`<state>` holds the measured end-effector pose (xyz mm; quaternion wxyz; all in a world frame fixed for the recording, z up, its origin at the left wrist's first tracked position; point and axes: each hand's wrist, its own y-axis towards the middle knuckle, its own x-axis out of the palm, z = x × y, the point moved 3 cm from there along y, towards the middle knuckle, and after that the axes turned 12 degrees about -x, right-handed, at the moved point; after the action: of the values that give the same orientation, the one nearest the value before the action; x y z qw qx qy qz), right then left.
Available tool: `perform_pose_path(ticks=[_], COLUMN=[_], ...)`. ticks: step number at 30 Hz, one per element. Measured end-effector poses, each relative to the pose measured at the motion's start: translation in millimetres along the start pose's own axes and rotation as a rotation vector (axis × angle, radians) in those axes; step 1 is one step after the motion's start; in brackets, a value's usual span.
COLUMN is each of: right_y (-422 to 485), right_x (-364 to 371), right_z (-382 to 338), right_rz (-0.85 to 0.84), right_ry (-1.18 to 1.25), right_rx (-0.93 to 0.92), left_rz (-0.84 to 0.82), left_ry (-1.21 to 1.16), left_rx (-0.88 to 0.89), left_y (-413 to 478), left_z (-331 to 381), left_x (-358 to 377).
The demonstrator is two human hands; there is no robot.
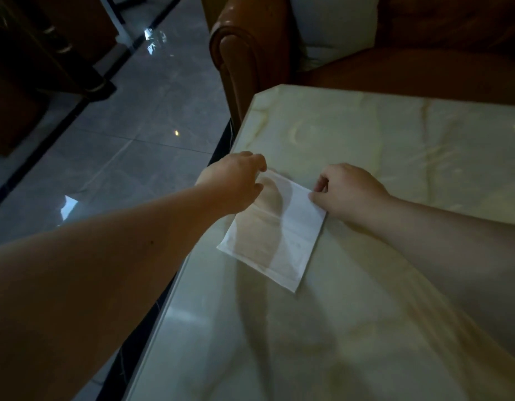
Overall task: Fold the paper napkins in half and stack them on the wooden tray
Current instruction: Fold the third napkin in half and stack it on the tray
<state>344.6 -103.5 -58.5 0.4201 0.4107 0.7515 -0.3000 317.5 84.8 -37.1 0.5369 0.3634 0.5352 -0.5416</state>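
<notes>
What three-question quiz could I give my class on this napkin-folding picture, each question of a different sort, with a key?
1. True or false: the wooden tray is in view.
2. Which corners of the napkin do the left hand and right hand pinch: A near, B far?
3. Fill in: the napkin lies on the marble-look ____.

Key: 1 false; 2 B; 3 table.
</notes>
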Motion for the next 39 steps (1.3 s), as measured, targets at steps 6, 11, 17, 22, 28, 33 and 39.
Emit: perform_pose_path(ticks=[6, 11, 17, 22, 28, 33, 39], right_y=[-16, -39, -66, -83, -93, -87, -80], right_x=[-11, -27, -12, 23, 32, 18, 19], right_z=[-10, -21, -41, -55, -59, -40, -25], right_rz=[0.046, 0.074, 0.126, 0.12, 0.048, 0.168, 0.135], right_ry=[0.081, 0.148, 0.185, 0.203, 0.201, 0.257, 0.168], right_rx=[-0.272, -0.386, -0.468, -0.42, -0.375, -0.178, 0.032], left_rz=[-0.051, 0.059, 0.119, 0.066, -0.033, 0.001, -0.024], left_ry=[0.115, 0.181, 0.266, 0.326, 0.275, 0.179, 0.167], left_rx=[0.178, 0.257, 0.427, 0.417, 0.393, 0.259, 0.169], left_y=[5, -12, -53, -72, -83, -69, -45], left_z=[19, 19, 2, -16, -23, -19, -9], left_x=[5, -11, -16, -3, -1, -1, 11])
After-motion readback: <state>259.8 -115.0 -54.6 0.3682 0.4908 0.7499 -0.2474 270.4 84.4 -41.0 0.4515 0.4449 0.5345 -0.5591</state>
